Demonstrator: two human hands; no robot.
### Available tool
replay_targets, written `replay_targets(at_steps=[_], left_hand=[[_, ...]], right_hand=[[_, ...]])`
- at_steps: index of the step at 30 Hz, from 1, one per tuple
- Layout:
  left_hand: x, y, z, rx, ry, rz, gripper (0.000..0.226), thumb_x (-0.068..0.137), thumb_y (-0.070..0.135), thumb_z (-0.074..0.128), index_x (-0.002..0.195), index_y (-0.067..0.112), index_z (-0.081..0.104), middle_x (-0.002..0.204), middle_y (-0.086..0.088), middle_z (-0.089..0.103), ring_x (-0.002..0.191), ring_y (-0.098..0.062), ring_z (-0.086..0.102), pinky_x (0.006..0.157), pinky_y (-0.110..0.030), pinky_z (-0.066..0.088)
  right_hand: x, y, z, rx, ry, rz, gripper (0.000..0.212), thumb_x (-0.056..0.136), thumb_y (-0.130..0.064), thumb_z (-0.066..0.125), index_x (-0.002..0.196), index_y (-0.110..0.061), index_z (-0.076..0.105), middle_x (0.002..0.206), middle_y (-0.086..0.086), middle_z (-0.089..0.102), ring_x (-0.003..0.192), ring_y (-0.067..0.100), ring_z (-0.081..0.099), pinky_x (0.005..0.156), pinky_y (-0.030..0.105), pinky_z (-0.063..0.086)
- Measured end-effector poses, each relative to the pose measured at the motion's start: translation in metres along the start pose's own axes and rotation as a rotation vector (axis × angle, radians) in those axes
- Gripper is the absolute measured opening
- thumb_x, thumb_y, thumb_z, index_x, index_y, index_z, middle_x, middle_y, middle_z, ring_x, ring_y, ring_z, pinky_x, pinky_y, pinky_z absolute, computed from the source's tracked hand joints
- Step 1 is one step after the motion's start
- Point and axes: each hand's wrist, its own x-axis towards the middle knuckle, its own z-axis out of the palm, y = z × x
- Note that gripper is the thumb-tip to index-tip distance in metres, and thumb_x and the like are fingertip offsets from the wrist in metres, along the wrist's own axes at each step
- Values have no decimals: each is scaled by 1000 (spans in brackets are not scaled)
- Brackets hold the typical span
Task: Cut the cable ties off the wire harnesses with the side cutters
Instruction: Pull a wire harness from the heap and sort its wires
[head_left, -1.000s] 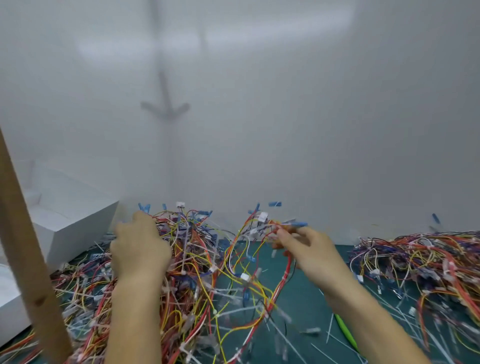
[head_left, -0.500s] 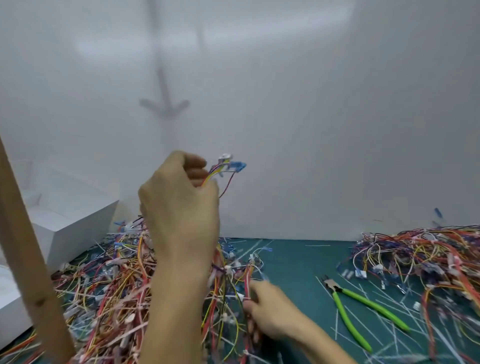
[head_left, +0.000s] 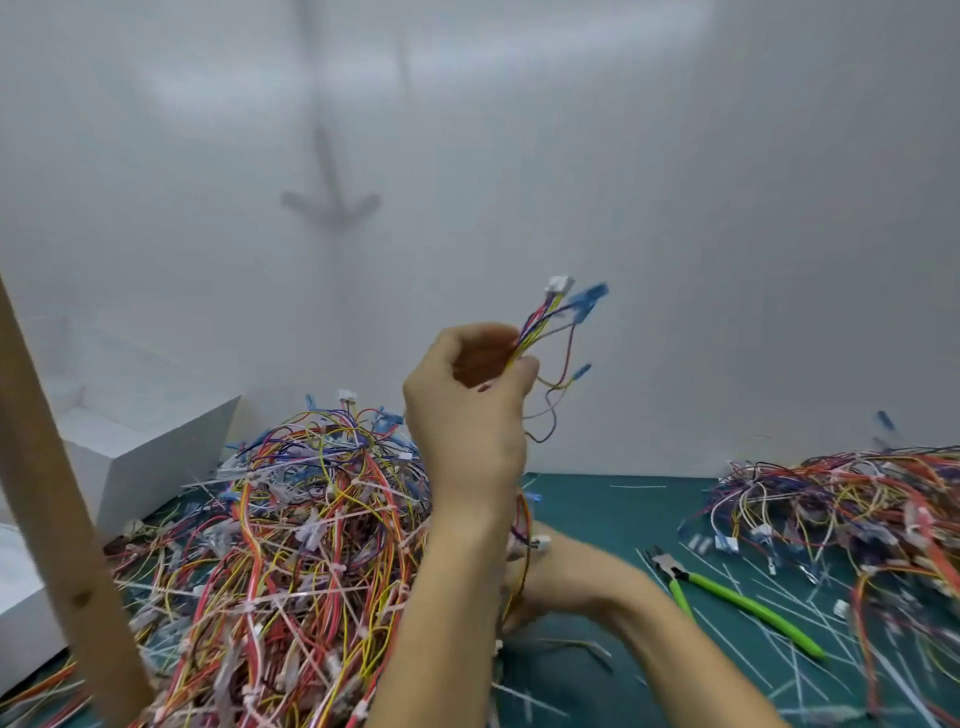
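Left hand (head_left: 470, 415) fisted on raised wire harness (head_left: 550, 332), right hand (head_left: 558, 577) blurred, grip unclear, no legible writing

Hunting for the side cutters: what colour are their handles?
Bright green, on the side cutters lying on the mat; head view.

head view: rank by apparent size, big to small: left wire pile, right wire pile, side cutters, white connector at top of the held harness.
1. Left wire pile, largest.
2. Right wire pile, though it runs off frame, so its full extent is unknown.
3. Side cutters.
4. White connector, smallest, atop the harness in the left hand.
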Motion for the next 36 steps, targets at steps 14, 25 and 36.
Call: replay_targets(at_steps=[14, 25, 36], left_hand=[[-7, -4, 14, -542, 59, -463, 20, 87, -1, 65, 82, 18, 62, 70, 5, 60, 56, -8, 50, 53, -23, 41], [-7, 34, 0, -283, -265, -426, 9, 94, 18, 58, 99, 15, 64, 96, 3, 71, 94, -12, 69, 89, -36, 56], [-12, 4, -2, 954, -878, -33, 25, 97, 31, 52, 102, 18, 72, 100, 1, 74, 93, -16, 67, 86, -34, 54]], right_hand=[[-56, -18, -65, 456, 427, -324, 30, 99, -33, 52, 99, -15, 75, 94, 0, 77, 85, 11, 73, 69, 19, 54], [-55, -13, -68, 684, 891, -285, 15, 91, -9, 67, 77, -4, 70, 69, 10, 71, 56, 9, 69, 45, 18, 47], [-89, 46, -118, 771, 1322, -345, 21, 95, -11, 63, 82, -27, 68, 66, -14, 71, 66, 4, 65, 52, 17, 54]])
